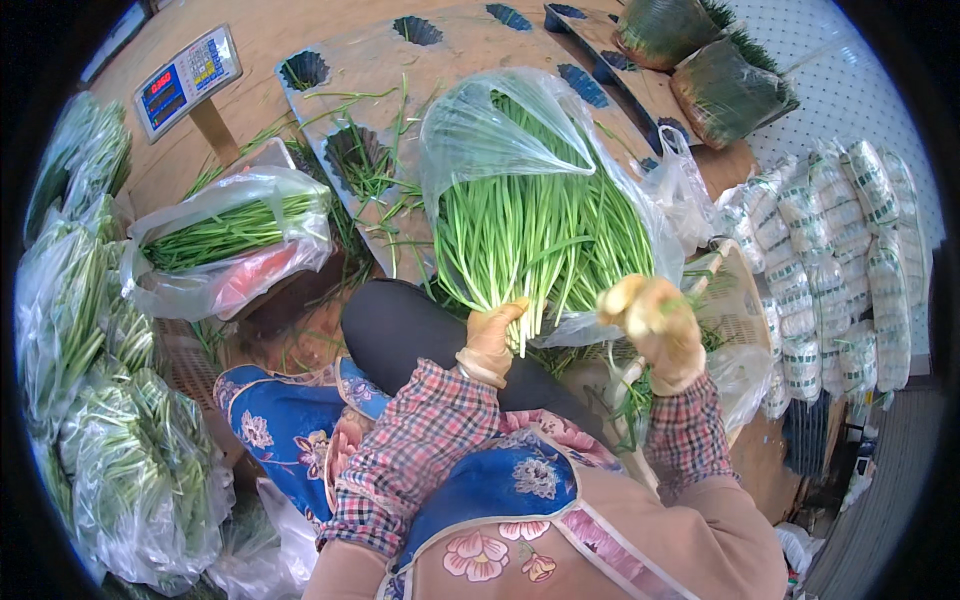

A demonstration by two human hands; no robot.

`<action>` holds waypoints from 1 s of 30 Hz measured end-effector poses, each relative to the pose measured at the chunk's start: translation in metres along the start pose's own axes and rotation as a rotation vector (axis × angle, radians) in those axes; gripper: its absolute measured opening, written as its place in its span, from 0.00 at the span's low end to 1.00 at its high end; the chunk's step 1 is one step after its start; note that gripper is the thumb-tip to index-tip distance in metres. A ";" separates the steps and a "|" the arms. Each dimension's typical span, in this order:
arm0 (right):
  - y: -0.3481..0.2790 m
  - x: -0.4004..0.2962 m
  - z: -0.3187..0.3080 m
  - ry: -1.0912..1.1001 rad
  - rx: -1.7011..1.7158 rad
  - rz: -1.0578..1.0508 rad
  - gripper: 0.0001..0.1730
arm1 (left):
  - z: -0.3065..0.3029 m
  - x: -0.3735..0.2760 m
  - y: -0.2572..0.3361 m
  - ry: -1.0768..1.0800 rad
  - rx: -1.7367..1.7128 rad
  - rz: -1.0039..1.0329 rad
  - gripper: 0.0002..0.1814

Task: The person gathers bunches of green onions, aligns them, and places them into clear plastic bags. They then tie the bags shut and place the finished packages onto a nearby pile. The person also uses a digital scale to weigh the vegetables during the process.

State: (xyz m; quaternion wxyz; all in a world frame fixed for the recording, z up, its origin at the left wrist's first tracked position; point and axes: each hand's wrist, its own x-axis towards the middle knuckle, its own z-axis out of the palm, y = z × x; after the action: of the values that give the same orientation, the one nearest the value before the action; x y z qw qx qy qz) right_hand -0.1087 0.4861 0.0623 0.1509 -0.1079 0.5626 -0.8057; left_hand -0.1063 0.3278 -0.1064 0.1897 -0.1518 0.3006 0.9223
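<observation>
My left hand (491,341), in a pale rubber glove, is closed around the white stem ends of a bunch of green Chinese chives (517,247). The leaves fan out away from me, partly inside a clear plastic bag (480,135). My right hand (652,322), gloved too and blurred, is raised to the right of the stems, over the edge of a crate. Whether it holds anything cannot be told. A few loose green leaves (636,397) hang below it.
At the left a bag of chives (225,232) lies on a scale with a lit display (163,94). Full bags (142,472) are piled beyond it. A board with holes (360,97) lies ahead, strewn with leaf scraps. Right are a plastic crate (739,300), wrapped rolls (810,277) and bagged greens (727,90).
</observation>
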 end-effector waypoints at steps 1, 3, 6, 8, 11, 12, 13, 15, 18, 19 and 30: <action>-0.002 0.005 -0.007 0.067 0.005 0.186 0.05 | 0.001 -0.002 0.001 0.020 -0.013 0.011 0.16; 0.022 0.023 -0.011 0.212 -0.492 0.428 0.08 | 0.004 -0.004 -0.001 0.062 -0.032 0.027 0.16; 0.074 0.034 -0.015 0.294 -0.974 0.342 0.15 | 0.006 -0.004 0.001 0.081 -0.182 0.022 0.14; 0.083 0.044 -0.015 0.230 -1.419 0.269 0.17 | -0.001 -0.003 -0.001 0.063 -0.199 0.019 0.14; 0.078 0.056 -0.011 0.165 -1.543 0.363 0.22 | -0.008 0.000 -0.005 0.042 -0.182 0.021 0.14; 0.077 0.060 -0.010 0.148 -1.597 0.429 0.22 | -0.008 0.000 -0.006 0.035 -0.184 0.018 0.15; 0.080 0.059 -0.012 0.159 -1.593 0.396 0.21 | -0.006 0.000 -0.006 0.025 -0.189 0.014 0.15; 0.090 0.056 -0.019 0.178 -1.586 0.330 0.20 | -0.002 0.000 -0.005 0.040 -0.134 0.035 0.16; 0.095 0.042 -0.016 0.211 -1.243 0.212 0.13 | 0.005 -0.004 0.000 0.024 -0.113 0.050 0.16; 0.096 0.037 -0.016 0.211 -1.124 0.171 0.13 | 0.009 -0.006 0.003 -0.012 -0.145 0.045 0.16; 0.057 -0.006 -0.012 -0.097 -0.563 0.232 0.06 | -0.006 -0.003 0.006 -0.144 -0.122 -0.088 0.15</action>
State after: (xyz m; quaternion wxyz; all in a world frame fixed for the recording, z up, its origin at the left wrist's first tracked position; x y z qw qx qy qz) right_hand -0.1002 0.4807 0.0043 0.2326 -0.1190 0.7643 -0.5895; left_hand -0.1056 0.3193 -0.1068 0.2414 -0.1092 0.2227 0.9382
